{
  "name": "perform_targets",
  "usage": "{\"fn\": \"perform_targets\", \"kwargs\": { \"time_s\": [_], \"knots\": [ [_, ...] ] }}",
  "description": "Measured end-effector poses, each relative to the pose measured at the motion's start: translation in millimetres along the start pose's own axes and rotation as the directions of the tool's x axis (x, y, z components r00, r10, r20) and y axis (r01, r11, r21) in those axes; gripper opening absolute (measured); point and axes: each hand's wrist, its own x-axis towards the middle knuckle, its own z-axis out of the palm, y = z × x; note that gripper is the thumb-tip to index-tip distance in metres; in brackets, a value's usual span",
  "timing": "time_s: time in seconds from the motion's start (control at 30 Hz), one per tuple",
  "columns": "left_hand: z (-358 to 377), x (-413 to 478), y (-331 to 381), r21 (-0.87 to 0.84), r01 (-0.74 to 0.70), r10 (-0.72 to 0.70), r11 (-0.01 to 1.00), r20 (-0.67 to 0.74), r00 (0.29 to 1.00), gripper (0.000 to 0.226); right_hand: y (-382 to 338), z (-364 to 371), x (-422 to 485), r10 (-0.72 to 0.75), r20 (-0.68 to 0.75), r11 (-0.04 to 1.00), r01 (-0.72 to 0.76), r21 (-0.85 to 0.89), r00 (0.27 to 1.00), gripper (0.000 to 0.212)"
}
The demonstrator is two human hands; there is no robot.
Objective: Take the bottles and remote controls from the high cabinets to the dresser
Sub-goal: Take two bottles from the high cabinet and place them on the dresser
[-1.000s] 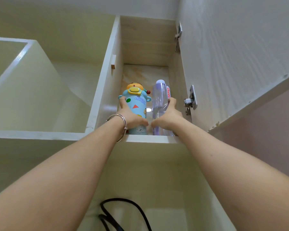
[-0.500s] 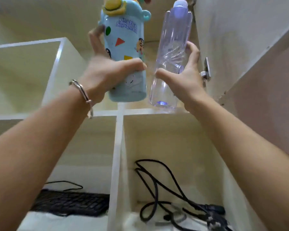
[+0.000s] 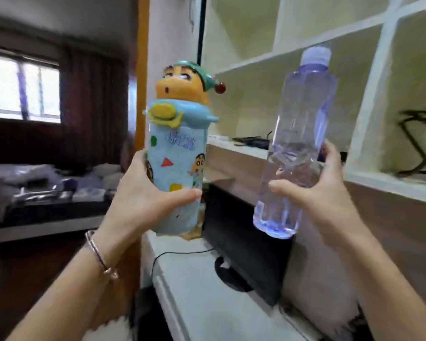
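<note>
My left hand grips a light blue cartoon bottle with a yellow character head as its lid, held upright in the air. My right hand grips a clear purple-tinted plastic bottle with a pale cap, tilted slightly to the right. Both bottles hang side by side in front of me, above a white desk top. No remote control is in view.
A dark monitor on a round stand sits on the desk below the bottles, with a thin cable beside it. White open shelves rise at the right, holding dark cables. A bed and a window lie at the left.
Both bottles have come out of the high cabinet and down. My view has swung left from the cabinet to the room, desk and monitor. Both grips are unchanged.
</note>
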Motion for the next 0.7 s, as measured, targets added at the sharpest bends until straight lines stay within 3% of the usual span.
{"fn": "perform_targets", "kwargs": {
  "time_s": [0.03,0.13,0.27,0.53,0.7],
  "knots": [
    [-15.3,-24.8,-15.3,0.034,0.084,-0.083,0.996,-0.052,0.995,0.078,15.7,16.0,-20.4,0.054,0.058,0.998,-0.056,0.030,0.997,0.073],
    [-66.4,-107.2,-50.2,0.099,0.311,-0.290,0.945,-0.179,0.940,0.069,52.1,67.3,-85.9,0.217,0.253,0.968,-0.242,0.070,0.943,0.073],
    [-133.5,-219.9,-67.8,0.158,0.539,-0.440,0.827,-0.415,0.797,0.069,75.6,139.2,-176.4,0.321,0.489,0.925,-0.380,0.024,0.811,0.074],
    [-221.3,-402.5,-48.5,0.057,0.768,-0.455,0.638,-0.776,0.436,0.066,61.7,250.6,-315.5,0.295,0.816,0.871,-0.491,-0.016,0.497,0.075],
    [-266.9,-489.5,-41.0,-0.098,0.815,-0.398,0.571,-0.901,0.171,0.088,41.0,320.1,-378.7,0.235,0.921,0.862,-0.505,-0.049,0.312,0.075]
  ]
}}
